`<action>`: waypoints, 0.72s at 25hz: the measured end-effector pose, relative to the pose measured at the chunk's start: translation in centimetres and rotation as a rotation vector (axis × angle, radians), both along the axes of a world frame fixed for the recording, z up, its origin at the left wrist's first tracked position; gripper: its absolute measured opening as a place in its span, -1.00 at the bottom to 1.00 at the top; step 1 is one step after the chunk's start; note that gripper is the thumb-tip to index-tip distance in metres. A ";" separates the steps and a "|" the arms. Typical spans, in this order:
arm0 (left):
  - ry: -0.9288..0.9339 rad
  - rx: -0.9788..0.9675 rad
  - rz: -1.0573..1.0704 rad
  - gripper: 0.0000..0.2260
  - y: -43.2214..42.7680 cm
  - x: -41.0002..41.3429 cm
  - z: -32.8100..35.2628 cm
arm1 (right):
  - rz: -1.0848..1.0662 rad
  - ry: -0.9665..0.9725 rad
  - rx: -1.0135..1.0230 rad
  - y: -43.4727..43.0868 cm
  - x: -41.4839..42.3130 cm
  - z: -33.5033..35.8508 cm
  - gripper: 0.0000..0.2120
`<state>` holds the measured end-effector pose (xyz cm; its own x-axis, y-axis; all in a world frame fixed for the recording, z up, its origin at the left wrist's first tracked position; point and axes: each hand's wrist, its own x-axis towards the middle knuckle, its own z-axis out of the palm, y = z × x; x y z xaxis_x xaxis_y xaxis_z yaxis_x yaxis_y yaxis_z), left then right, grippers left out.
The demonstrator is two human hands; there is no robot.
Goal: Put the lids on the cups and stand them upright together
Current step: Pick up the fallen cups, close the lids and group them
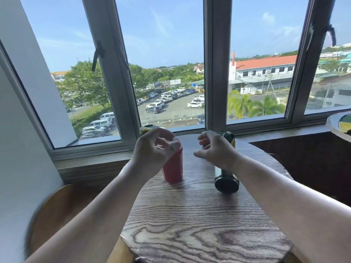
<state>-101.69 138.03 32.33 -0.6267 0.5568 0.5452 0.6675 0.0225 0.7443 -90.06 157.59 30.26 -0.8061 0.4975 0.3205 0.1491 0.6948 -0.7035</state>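
- The round table (199, 215) is dark wood with a bold, swirling grain and a chipped near edge.
- A red cup (173, 168) stands upright on it, left of centre. It is a smooth, matt cylinder that narrows slightly toward the base.
- A dark green cup (227, 184) lies on its side to the right, apart from the red one. It looks glossy, its round flat base faces us, and its far end shows yellow and red.
- I can't see into either cup from here.
- The left hand (152, 149) is over the red cup's mouth with thumb and fingers (161, 144) curled in a narrow hook.
- A pale piece (175, 146) sits at the rim under the fingertips. It is too blurred to say whether it is a lid or whether the hand grips it.
- The right hand (216, 149) is above the middle of the lying cup. Its fingers are loosely curled with the thumb out, and nothing is in them. I can't tell whether it touches the cup.
- A green and yellow thing (149, 128) shows just behind the left hand by the sill.
- Grey metal window frames (216, 73) rise behind the table.
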 end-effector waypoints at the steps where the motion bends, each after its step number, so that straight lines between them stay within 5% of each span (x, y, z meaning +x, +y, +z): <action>1: 0.009 -0.047 -0.034 -0.84 1.0 1.3 -0.1 | -0.029 0.006 0.027 0.6 0.7 0.1 -0.53; 4: 0.015 -0.244 -0.129 -0.84 4.6 3.6 -1.9 | -0.150 -0.015 0.063 2.6 2.4 -0.5 -0.66; 8: -0.235 -0.438 -0.160 -0.76 9.3 4.2 -4.9 | -0.312 -0.070 0.004 5.3 5.0 -2.4 -0.76; 14: -0.590 -0.393 -0.193 -0.79 12.5 5.0 -5.8 | -0.195 -0.061 -0.581 7.2 5.0 -4.8 -0.60; 18: -0.694 -0.317 -0.224 -0.74 12.7 5.1 -6.0 | -0.126 0.015 -0.665 8.0 4.7 -5.8 -0.57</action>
